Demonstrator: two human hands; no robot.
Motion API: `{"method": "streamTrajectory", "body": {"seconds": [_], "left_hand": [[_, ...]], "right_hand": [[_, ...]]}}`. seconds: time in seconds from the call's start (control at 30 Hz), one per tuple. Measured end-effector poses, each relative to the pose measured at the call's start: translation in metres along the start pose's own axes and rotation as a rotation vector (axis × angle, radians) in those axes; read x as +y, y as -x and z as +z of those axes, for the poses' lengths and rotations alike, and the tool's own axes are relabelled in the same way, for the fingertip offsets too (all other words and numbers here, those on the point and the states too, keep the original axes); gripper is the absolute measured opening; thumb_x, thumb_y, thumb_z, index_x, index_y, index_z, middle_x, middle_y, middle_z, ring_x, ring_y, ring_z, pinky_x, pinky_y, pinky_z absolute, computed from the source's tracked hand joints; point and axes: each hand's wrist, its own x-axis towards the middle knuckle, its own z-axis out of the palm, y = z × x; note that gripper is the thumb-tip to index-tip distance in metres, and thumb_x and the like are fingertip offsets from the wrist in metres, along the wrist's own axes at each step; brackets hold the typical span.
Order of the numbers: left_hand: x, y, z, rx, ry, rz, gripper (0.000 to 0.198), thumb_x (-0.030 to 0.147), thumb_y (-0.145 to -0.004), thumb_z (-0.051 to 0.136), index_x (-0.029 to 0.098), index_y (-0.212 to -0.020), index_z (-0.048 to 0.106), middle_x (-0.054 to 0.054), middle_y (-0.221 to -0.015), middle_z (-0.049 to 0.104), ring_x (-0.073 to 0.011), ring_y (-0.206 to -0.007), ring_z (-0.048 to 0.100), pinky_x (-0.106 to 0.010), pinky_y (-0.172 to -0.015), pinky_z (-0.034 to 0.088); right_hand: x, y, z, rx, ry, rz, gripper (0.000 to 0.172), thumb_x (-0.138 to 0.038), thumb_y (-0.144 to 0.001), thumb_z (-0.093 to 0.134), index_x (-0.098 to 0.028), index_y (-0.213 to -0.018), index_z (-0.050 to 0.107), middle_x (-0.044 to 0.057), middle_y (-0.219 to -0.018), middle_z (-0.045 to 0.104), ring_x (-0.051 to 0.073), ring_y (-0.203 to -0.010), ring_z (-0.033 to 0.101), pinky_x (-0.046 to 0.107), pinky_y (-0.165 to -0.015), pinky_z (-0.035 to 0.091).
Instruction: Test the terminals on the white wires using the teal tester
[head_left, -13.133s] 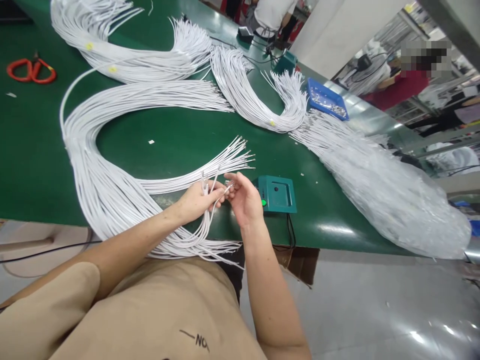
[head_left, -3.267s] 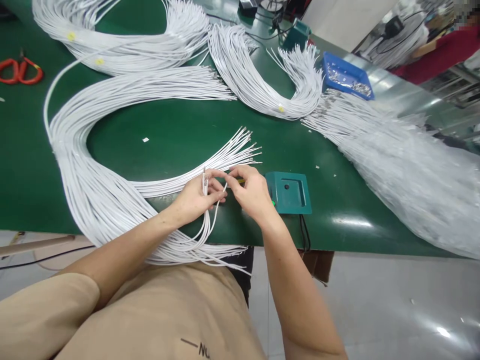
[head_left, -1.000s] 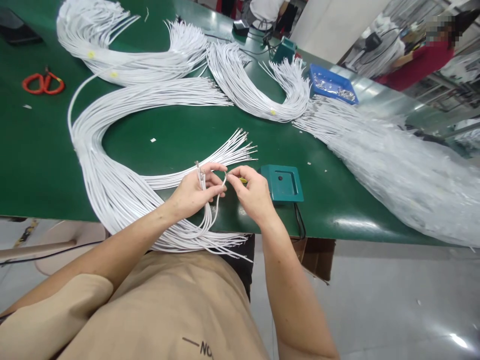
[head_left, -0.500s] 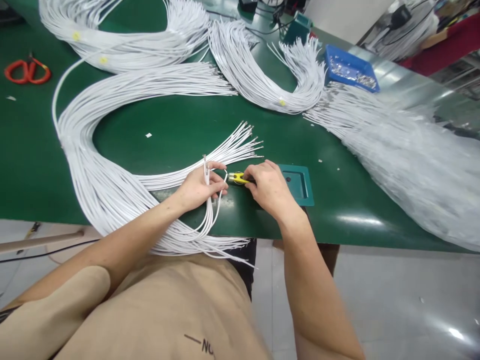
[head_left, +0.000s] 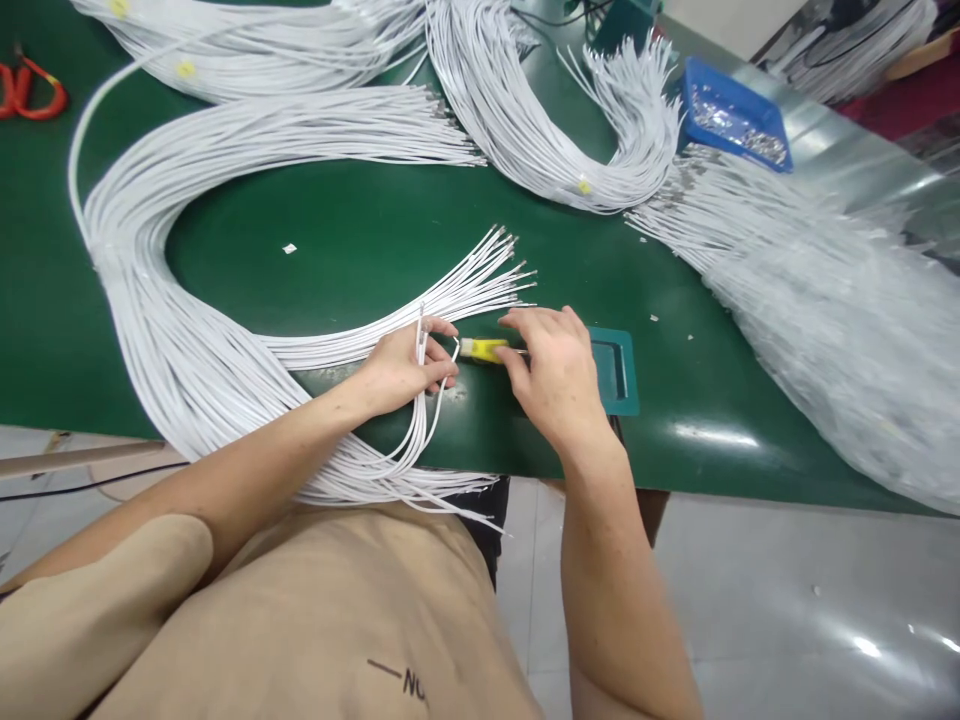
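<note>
My left hand (head_left: 401, 370) is closed round a few white wires (head_left: 421, 415), whose ends stick up above the fingers and whose lengths loop down toward the table edge. One wire bends over at the fingertips and meets the pale tip of a small yellow-handled tool (head_left: 484, 350). My right hand (head_left: 555, 370) holds this tool from the right, thumb and forefinger apart around its rear part; its exact kind is unclear. Behind my left hand lies a fanned bunch of white wires (head_left: 480, 280) with metal terminals on their ends. A large curved wire bundle (head_left: 150, 300) lies to the left.
A teal tray (head_left: 626, 372) sits just right of my right hand. Farther back are more wire bundles (head_left: 540, 150), a blue bin (head_left: 739, 115) of small metal parts and a plastic-wrapped bundle (head_left: 832, 290). Red-handled scissors (head_left: 34, 95) lie far left. Another person's red sleeve (head_left: 892, 95) shows at upper right.
My right hand has shifted slightly right and its fingers have spread wider on the tool. My left hand keeps its hold on the wires. The view has tilted a little.
</note>
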Motion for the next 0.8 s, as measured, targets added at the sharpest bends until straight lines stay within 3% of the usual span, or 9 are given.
{"method": "streamTrajectory", "body": {"seconds": [0.13,0.27,0.4,0.57,0.67,0.8], "left_hand": [[0.005,0.005,-0.008,-0.001,0.005,0.012,0.043,0.016,-0.066,0.070,0.016,-0.105,0.051,0.002,-0.058,0.064,-0.0149,-0.054,0.063,-0.023,-0.050,0.046],[0.012,0.017,-0.021,0.005,-0.032,0.105,0.050,0.022,-0.068,0.070,0.015,-0.115,0.053,0.001,-0.066,0.066,-0.0125,-0.056,0.061,-0.023,-0.054,0.048],[0.016,0.028,-0.028,-0.034,-0.043,0.117,0.036,0.025,-0.069,0.072,0.016,-0.102,0.063,0.000,-0.068,0.066,-0.0132,-0.060,0.063,-0.022,-0.056,0.048],[0.016,0.037,-0.028,-0.071,-0.015,0.103,0.030,0.031,-0.072,0.071,0.015,-0.097,0.067,-0.004,-0.074,0.071,-0.0178,-0.072,0.066,-0.026,-0.064,0.050],[0.015,0.042,-0.028,-0.031,-0.062,0.111,0.026,0.035,-0.075,0.066,0.016,-0.093,0.070,-0.006,-0.081,0.072,-0.0190,-0.078,0.067,-0.027,-0.069,0.050],[0.014,0.047,-0.028,0.000,-0.126,0.091,0.021,0.032,-0.070,0.071,0.018,-0.085,0.072,-0.003,-0.071,0.071,-0.0179,-0.069,0.065,-0.026,-0.064,0.049]], "right_hand": [[-0.030,0.021,0.005,0.055,-0.087,0.034,0.018,-0.023,-0.091,0.044,-0.020,-0.095,0.061,0.008,-0.094,0.067,0.023,-0.090,0.055,0.039,-0.085,0.038],[-0.070,0.050,0.034,-0.101,-0.130,-0.099,0.023,-0.019,-0.093,0.037,-0.019,-0.096,0.060,0.008,-0.101,0.066,0.021,-0.089,0.054,0.036,-0.079,0.038],[-0.090,0.067,0.054,-0.135,-0.080,-0.081,0.025,-0.013,-0.092,0.033,-0.016,-0.099,0.057,0.009,-0.104,0.065,0.022,-0.085,0.051,0.036,-0.074,0.039],[-0.096,0.078,0.053,-0.147,-0.023,-0.041,0.024,-0.013,-0.091,0.032,-0.017,-0.097,0.055,0.009,-0.085,0.063,0.025,-0.080,0.051,0.037,-0.072,0.041],[-0.101,0.087,0.049,-0.175,0.028,0.010,0.021,-0.016,-0.091,0.034,-0.018,-0.092,0.055,0.010,-0.082,0.064,0.026,-0.076,0.054,0.037,-0.066,0.040],[-0.102,0.097,0.036,-0.322,-0.027,0.155,0.014,-0.024,-0.090,0.041,-0.021,-0.088,0.055,0.004,-0.062,0.062,0.021,-0.055,0.053,0.032,-0.050,0.032]]}}
